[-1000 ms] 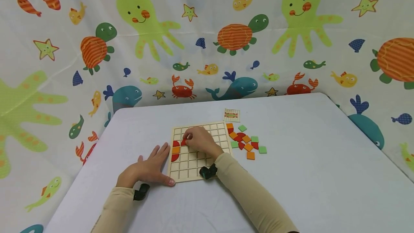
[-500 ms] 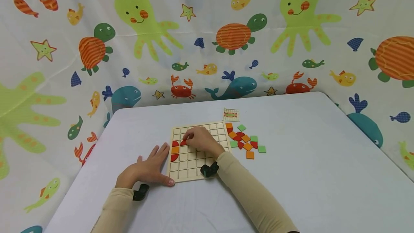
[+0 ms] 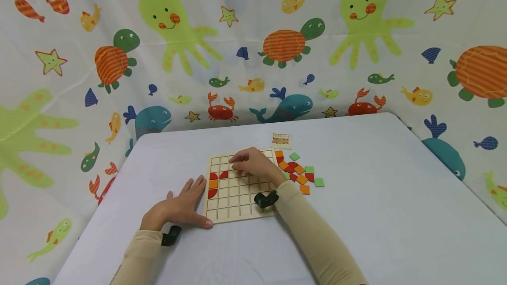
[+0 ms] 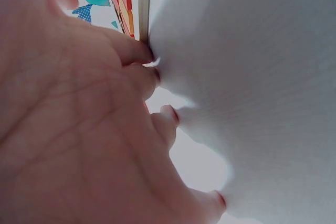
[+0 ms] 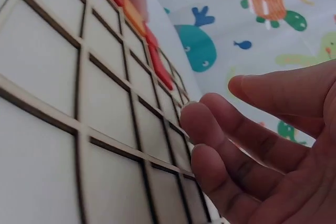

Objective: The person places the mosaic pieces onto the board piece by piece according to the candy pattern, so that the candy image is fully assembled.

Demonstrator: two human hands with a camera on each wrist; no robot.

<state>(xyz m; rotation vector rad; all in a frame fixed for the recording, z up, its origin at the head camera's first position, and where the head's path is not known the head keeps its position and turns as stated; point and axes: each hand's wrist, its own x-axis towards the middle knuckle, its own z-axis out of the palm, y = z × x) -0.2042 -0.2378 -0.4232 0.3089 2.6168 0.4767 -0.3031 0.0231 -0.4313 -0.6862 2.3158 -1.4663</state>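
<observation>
A wooden grid board [image 3: 234,200] lies on the white table. In its left columns sit a red quarter-round tile [image 3: 224,174], another red tile [image 3: 213,193] and an orange square tile [image 3: 213,184]. My left hand [image 3: 180,208] rests at the board's left edge, fingers straight and spread, thumb at the near left corner. Over the upper middle of the board hovers my right hand [image 3: 255,164], its fingers loosely bent. Nothing is between thumb and fingers in the right wrist view, where the red tile [image 5: 159,66] lies in its cell beyond the fingertips.
Right of the board lie loose tiles: red ones, orange squares [image 3: 304,189] and green squares [image 3: 319,182]. Behind them is a small pattern card [image 3: 281,141]. A curtain [image 3: 237,21] printed with sea animals hangs behind the table.
My right hand has let go of the red tile, which now lies in a cell, and has moved right and slightly up. The left hand stays at the board's edge.
</observation>
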